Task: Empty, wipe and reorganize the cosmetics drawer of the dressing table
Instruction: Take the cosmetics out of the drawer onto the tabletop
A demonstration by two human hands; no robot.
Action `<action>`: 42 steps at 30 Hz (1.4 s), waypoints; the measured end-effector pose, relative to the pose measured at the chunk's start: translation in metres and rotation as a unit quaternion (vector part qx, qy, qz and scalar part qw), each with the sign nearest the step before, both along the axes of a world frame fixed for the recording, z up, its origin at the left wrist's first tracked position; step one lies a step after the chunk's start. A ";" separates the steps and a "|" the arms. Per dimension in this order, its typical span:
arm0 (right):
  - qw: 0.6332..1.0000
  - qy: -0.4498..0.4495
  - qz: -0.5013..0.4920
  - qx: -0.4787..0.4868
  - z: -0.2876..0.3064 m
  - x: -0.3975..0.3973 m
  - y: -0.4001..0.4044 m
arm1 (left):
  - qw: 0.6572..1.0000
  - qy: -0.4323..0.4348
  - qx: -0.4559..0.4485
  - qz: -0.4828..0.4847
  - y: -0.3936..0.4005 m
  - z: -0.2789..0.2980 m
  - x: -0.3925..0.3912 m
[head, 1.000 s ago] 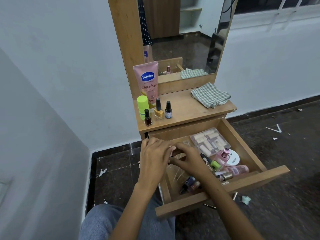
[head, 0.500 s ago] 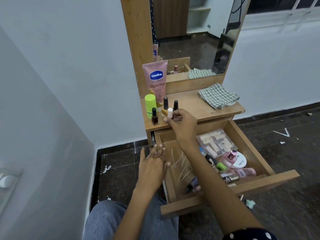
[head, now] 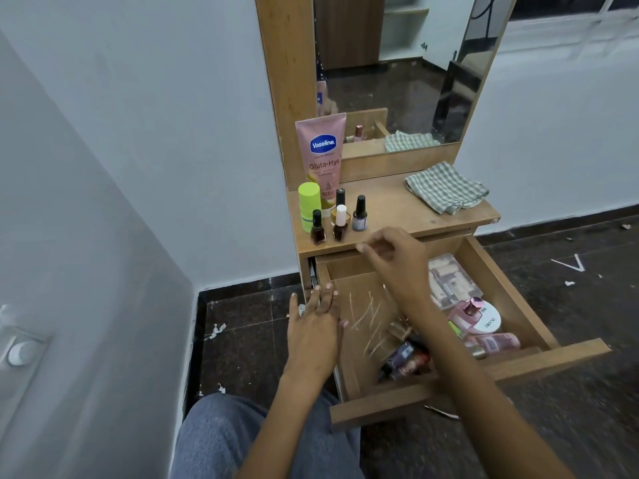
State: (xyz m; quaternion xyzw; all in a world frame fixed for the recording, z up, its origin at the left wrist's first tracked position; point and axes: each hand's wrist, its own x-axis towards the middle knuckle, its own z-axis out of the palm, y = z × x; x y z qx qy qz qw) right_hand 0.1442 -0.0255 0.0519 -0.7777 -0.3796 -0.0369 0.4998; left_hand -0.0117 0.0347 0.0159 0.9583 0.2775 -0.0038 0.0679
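The wooden drawer (head: 518,366) stands pulled out, with a pink perfume bottle (head: 466,314), a white round jar (head: 489,323), a clear packet (head: 449,281) and small bottles (head: 404,363) on its right side. On the tabletop (head: 397,209) stand a pink Vaseline tube (head: 323,153), a green stick (head: 308,205) and several nail polishes, among them a white-capped one (head: 340,224). My right hand (head: 397,261) hovers empty over the drawer's back edge, fingers loosely curled. My left hand (head: 313,335) rests flat on the drawer's left rim.
A folded checked cloth (head: 446,188) lies on the right of the tabletop below the mirror (head: 397,63). White walls close in on the left and behind. The dark floor (head: 587,305) has scattered white scraps. My knee (head: 224,440) is just before the drawer.
My right hand carried the white-capped nail polish from the drawer to the tabletop, set it among the other bottles and let go. It has drawn back toward the drawer. The left hand stayed on the rim.
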 end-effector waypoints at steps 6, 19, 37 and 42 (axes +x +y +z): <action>0.950 -0.032 0.053 -0.308 -0.032 0.018 -0.071 | 1.000 -0.012 0.001 0.006 -0.002 -0.005 -0.001; 0.697 -0.323 0.157 -0.620 -0.040 -0.009 -0.048 | 1.000 0.012 -0.009 0.008 -0.002 0.000 0.001; 0.933 0.349 0.088 0.023 -0.033 -0.015 -0.051 | 1.000 -0.019 0.011 -0.018 0.004 0.006 0.001; 0.791 0.583 0.135 0.129 -0.029 -0.014 -0.051 | 0.978 -0.187 -0.086 -0.037 0.001 0.008 0.003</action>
